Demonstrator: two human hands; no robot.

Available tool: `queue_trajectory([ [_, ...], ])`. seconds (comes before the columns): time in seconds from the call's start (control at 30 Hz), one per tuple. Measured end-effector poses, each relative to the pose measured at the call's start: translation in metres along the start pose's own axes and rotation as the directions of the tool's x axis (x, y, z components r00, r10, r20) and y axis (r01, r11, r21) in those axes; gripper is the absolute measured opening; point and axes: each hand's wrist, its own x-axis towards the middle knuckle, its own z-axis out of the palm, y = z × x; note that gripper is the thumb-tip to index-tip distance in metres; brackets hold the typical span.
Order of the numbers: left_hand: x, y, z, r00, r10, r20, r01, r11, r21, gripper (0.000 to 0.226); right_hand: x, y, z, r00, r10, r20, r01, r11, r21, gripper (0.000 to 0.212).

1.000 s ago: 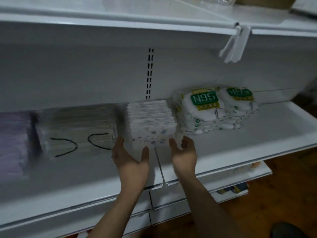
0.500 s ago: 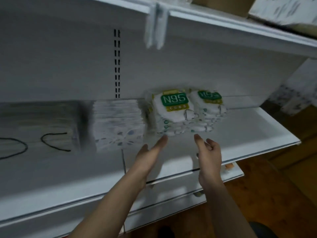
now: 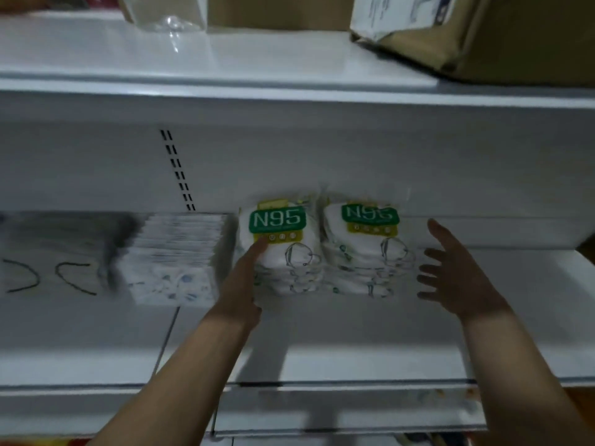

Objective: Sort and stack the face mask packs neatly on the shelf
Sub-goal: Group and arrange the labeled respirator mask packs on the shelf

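On the white metal shelf (image 3: pixel 354 333), two adjoining stacks of green-labelled white N95 mask packs (image 3: pixel 289 262) look light, soft and slippery. The left hand (image 3: pixel 238 284) lies flat-fingered against them; the right hand (image 3: pixel 450 272) is spread alongside, holding nothing. Pressing both outer flanks seems best.

Two N95 stacks are sitting on the shelf (image 3: pixel 354 342): the left N95 stack (image 3: pixel 286 255) and the right N95 stack (image 3: pixel 363 255). One stack of white patterned packs (image 3: pixel 174 262) and one blurred stack with black ear loops (image 3: pixel 58 249) are lying alongside. Two hands are showing, the left hand (image 3: pixel 240 284) and the right hand (image 3: pixel 457 278).
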Motion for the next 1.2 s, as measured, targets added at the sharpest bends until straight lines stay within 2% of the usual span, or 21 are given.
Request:
queue_trajectory([
  [0.1,-0.002,0.001,0.018,0.999,0.045,-0.024,-0.048,0.993,-0.105,0.024,0.019,-0.015,0.002,0.987,0.088,0.131,-0.074,0.991,-0.112,0.12],
  [0.17,0.002,-0.001,0.029,0.998,0.055,-0.034,-0.06,0.988,-0.143,0.017,0.02,-0.02,0.011,0.973,0.097,0.209,-0.062,0.984,-0.166,0.082],
  [0.2,0.006,-0.001,0.032,0.995,0.08,-0.055,-0.087,0.988,-0.131,0.017,0.022,-0.022,0.014,0.969,0.087,0.232,-0.044,0.982,-0.185,0.067],
  [0.27,0.009,-0.002,0.04,0.991,0.123,-0.043,-0.127,0.987,-0.101,0.013,0.025,-0.025,0.016,0.963,0.072,0.26,-0.017,0.978,-0.209,0.055],
  [0.33,0.009,0.002,0.042,0.986,0.147,-0.075,-0.147,0.989,0.004,0.021,0.026,-0.032,0.016,0.951,0.074,0.3,-0.003,0.973,-0.23,0.044],
  [0.43,0.013,0.01,0.034,0.98,0.153,-0.128,-0.13,0.977,0.167,0.052,0.034,-0.032,0.01,0.943,0.119,0.31,-0.023,0.955,-0.297,0.051],
  [0.5,0.011,0.02,0.028,0.99,0.121,-0.077,-0.09,0.942,0.323,0.052,0.041,-0.03,0.006,0.946,0.073,0.316,0.001,0.973,-0.229,0.042],
  [0.53,0.013,0.024,0.026,0.993,0.105,-0.048,-0.079,0.92,0.383,0.058,0.047,-0.028,0.002,0.948,0.057,0.314,0.004,0.982,-0.191,0.046],
  [0.57,0.015,0.031,0.025,0.996,0.087,-0.007,-0.074,0.888,0.453,0.075,0.051,-0.028,-0.003,0.946,0.05,0.321,0.005,0.986,-0.169,0.054],
  [0.63,0.037,0.041,0.018,0.985,0.168,-0.04,-0.12,0.831,0.542,0.112,0.051,-0.029,-0.002,0.926,0.06,0.372,-0.003,0.988,-0.152,0.058],
  [0.67,0.052,0.046,0.015,0.971,0.229,-0.065,-0.153,0.809,0.567,0.116,0.055,-0.029,-0.001,0.915,0.069,0.398,0.001,0.985,-0.173,0.062],
  [0.7,0.045,0.053,0.02,0.97,0.236,-0.052,-0.156,0.777,0.609,0.109,0.056,-0.029,0.002,0.908,0.091,0.408,0.002,0.975,-0.222,0.07],
  [0.77,0.019,0.06,0.031,0.987,0.163,0.0,-0.123,0.748,0.652,0.069,0.053,-0.03,0.006,0.913,0.08,0.399,0.019,0.971,-0.238,0.075],
  [0.83,0.018,0.058,0.039,0.996,0.081,0.03,-0.082,0.784,0.616,0.018,0.051,-0.029,0.006,0.922,0.028,0.386,0.047,0.982,-0.183,0.049],
  [0.87,0.02,0.056,0.038,0.996,0.079,0.032,-0.082,0.799,0.596,0.011,0.051,-0.027,0.004,0.925,-0.014,0.379,0.083,0.983,-0.166,0.042],
  [0.93,0.021,0.055,0.033,0.997,0.06,0.051,-0.078,0.847,0.527,0.023,0.049,-0.026,0.002,0.923,-0.065,0.38,0.142,0.974,-0.177,0.05],
  [1.0,0.027,0.057,0.028,0.997,0.028,0.075,-0.062,0.858,0.51,0.052,0.047,-0.025,0.007,0.912,-0.045,0.409,0.153,0.96,-0.235,0.055],
  [1.03,0.031,0.057,0.025,0.995,0.016,0.095,-0.062,0.857,0.512,0.059,0.048,-0.025,0.01,0.92,-0.015,0.393,0.124,0.96,-0.252,0.053],
  [1.1,0.037,0.054,0.024,0.996,0.009,0.092,-0.057,0.845,0.531,0.061,0.051,-0.027,0.009,0.934,0.054,0.352,0.048,0.961,-0.273,0.059],
  [1.17,0.042,0.05,0.027,0.999,-0.012,0.053,-0.018,0.843,0.538,0.076,0.055,-0.028,0.007,0.938,0.086,0.337,0.017,0.956,-0.292,0.07],
  [1.2,0.043,0.049,0.026,0.999,-0.01,0.039,-0.012,0.846,0.533,0.08,0.058,-0.028,0.007,0.939,0.088,0.334,0.016,0.955,-0.295,0.067],
])
